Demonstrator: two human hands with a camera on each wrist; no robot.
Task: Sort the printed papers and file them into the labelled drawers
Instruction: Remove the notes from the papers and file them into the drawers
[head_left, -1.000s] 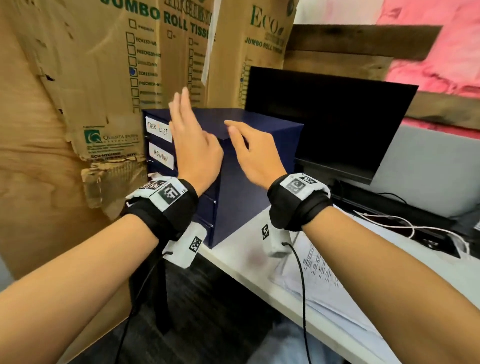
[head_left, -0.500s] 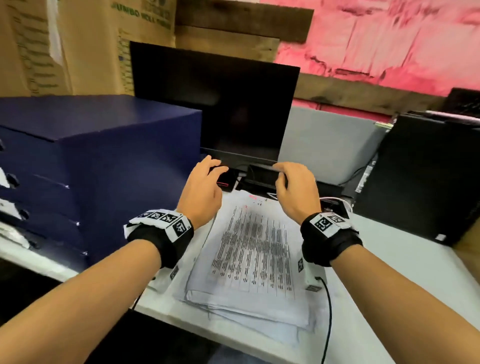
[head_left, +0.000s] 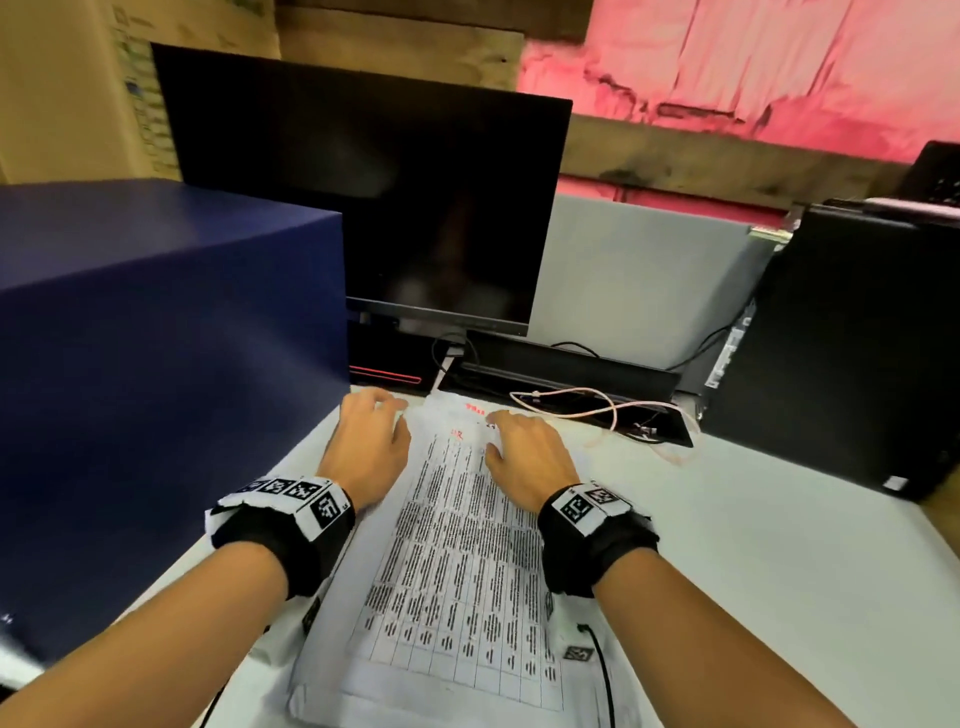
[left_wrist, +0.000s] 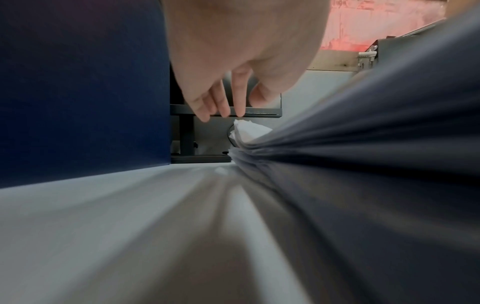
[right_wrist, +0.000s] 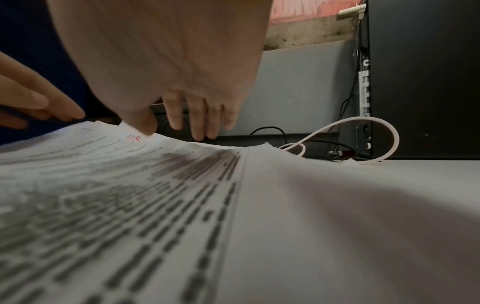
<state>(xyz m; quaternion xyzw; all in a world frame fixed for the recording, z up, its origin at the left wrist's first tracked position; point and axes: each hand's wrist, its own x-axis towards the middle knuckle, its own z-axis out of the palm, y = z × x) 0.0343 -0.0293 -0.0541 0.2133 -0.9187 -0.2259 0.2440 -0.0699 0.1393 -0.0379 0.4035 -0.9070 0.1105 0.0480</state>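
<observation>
Both hands, the left hand (head_left: 371, 447) and right hand (head_left: 524, 452), rest with loose, relaxed fingers at the twelve o'clock edge of the paper stack (head_left: 457, 545). Several sheets may lift together and scatter

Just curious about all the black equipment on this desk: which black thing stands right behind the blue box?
The monitor: its dark screen rises directly behind the blue drawer box. The black computer tower stands far off at the desk's right side.

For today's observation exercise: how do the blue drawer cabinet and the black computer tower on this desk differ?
The blue drawer cabinet stands at the desk's left, the black computer tower at its right. The cabinet is navy and broad; the tower is black and narrower. Cables run to the tower, none visibly to the cabinet. Both are box-shaped and flank the stack of printed papers.
</observation>
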